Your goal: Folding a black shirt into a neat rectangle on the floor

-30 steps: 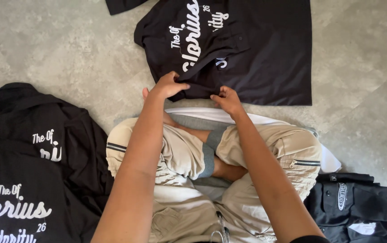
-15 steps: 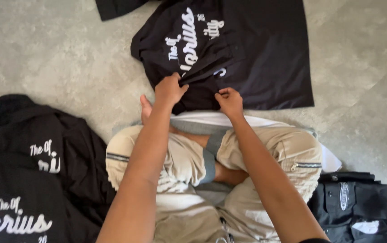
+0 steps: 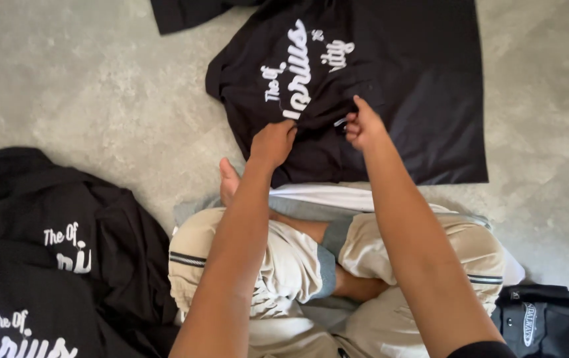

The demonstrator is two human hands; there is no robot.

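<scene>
This looks like a room in a home or a small clothes workroom, but I cannot tell which. The floor (image 3: 86, 99) is grey stone tile. Black printed shirts (image 3: 390, 86) lie in piles (image 3: 52, 258) on it.

shirt on floor (image 3: 390, 86): black, white script print | shirt pile (image 3: 52, 265): black, white script print | shorts (image 3: 284, 265): beige, dark stripe band, grey cuff lining | floor (image 3: 86, 86): mottled grey | folded garment (image 3: 549, 321): black, white oval logo | cloth under legs (image 3: 324, 195): white
</scene>
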